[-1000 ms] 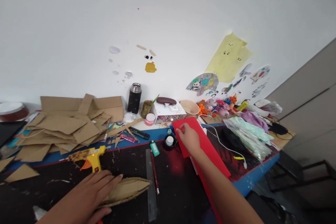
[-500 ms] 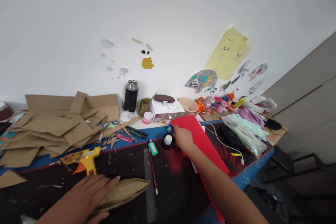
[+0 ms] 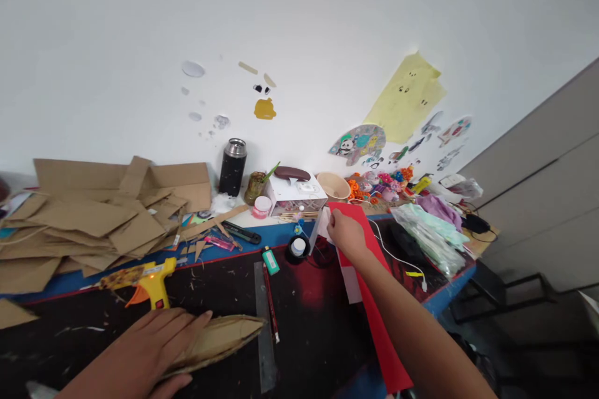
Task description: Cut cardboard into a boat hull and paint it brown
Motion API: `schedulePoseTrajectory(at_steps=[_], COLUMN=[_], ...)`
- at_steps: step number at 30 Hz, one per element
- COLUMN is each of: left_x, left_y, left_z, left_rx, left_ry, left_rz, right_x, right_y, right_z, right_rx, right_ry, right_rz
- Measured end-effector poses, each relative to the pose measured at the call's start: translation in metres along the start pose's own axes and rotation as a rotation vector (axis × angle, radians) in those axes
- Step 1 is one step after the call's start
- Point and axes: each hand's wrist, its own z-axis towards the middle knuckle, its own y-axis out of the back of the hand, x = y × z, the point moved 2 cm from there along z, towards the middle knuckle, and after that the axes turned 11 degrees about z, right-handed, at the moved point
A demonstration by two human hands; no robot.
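My left hand [image 3: 161, 343] lies over a pointed, leaf-shaped cardboard piece [image 3: 224, 338], its fingers across the top and its thumb along the near edge. At the right, my right hand [image 3: 347, 235] is closed on the upper edge of a red sheet of paper [image 3: 386, 349], which is lifted and bent beneath my forearm. A white sheet [image 3: 350, 285] shows beside and under the red one. Just left of it stands a small black round holder [image 3: 298, 255] with a white-lidded jar [image 3: 298, 245] in it.
A yellow hot glue gun [image 3: 156, 280] lies beyond my left hand. A ruler [image 3: 264, 336], a brush-like stick [image 3: 271, 308] and a green lighter [image 3: 270, 260] lie mid-table. Cardboard scraps [image 3: 88, 215], a black flask [image 3: 233, 168] and a tissue box [image 3: 297, 193] line the wall.
My right hand has shifted right with the red sheet, lifting its edge and exposing more of the white sheet. My left hand stays on the cardboard piece.
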Motion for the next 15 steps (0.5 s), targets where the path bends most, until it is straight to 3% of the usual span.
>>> schedulePoseTrajectory(at_steps=[6, 15], left_x=[0.0, -0.004], left_y=[-0.018, -0.008], left_z=[-0.005, -0.003], left_rx=[-0.071, -0.085], left_ry=[0.025, 0.046], left_rz=[0.016, 0.002], right_x=[-0.011, -0.02], right_y=[0.004, -0.008], right_z=[0.008, 0.015], right_rx=[-0.047, -0.065], right_ry=[-0.02, 0.042], right_rz=[0.016, 0.093])
